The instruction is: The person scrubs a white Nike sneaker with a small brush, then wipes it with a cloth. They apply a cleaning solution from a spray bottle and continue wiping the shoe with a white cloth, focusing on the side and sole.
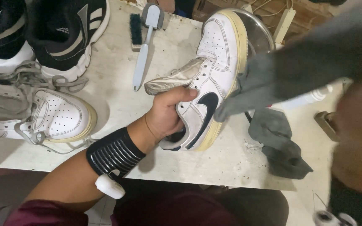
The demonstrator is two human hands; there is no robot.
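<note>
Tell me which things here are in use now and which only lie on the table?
In use:
- white sneaker, gripped inside by the left hand
- grey cloth pressed on its sole edge; the right hand is blurred, its grip unclear

Lying about:
- brush
- second white sneaker
- black sneaker
- dark rag
- metal bowl

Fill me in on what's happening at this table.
A person's left hand grips a white sneaker with a dark side mark, fingers inside its opening, holding it on its side above the table. The right hand is blurred close to the camera; a grey cloth presses against the yellowed sole edge. Another white sneaker, black sneakers and a brush lie alongside.
</note>
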